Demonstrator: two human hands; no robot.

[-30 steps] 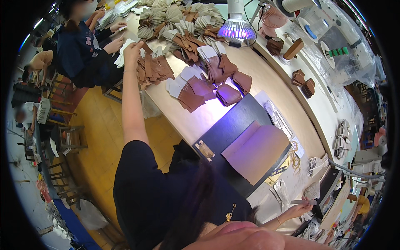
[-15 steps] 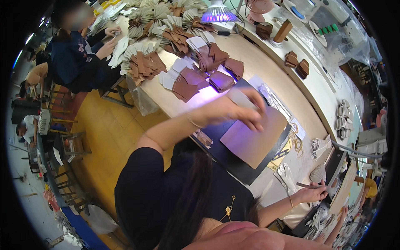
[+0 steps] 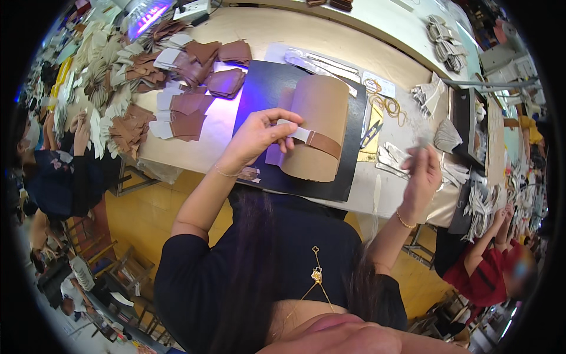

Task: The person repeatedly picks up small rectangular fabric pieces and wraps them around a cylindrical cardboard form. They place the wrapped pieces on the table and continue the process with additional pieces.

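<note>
My left hand [image 3: 265, 134] pinches the white end of a brown strip [image 3: 324, 143]. The strip lies across a curved, tan cardboard-like form [image 3: 321, 100], close to its near end. This form rests on a black mat [image 3: 253, 88]. To the right, my right hand [image 3: 423, 171] is raised over the table beside white gloves or glove pieces [image 3: 392, 158]. Its fingers are curled together and smeared by motion. A pale blur shows at the fingertips, too faint to name.
Stacked brown and white pieces [image 3: 188, 115] lie left of the mat beneath a lit lamp [image 3: 147, 17]. On the right are snips [image 3: 371, 133], rubber bands [image 3: 389, 106] and a dark box [image 3: 469, 127]. Other people sit at left and right.
The view has swung rightward. My left hand, blurred above the form before, now grips the strip lying on it. My right hand has left the box area, where it held a thin grey piece.
</note>
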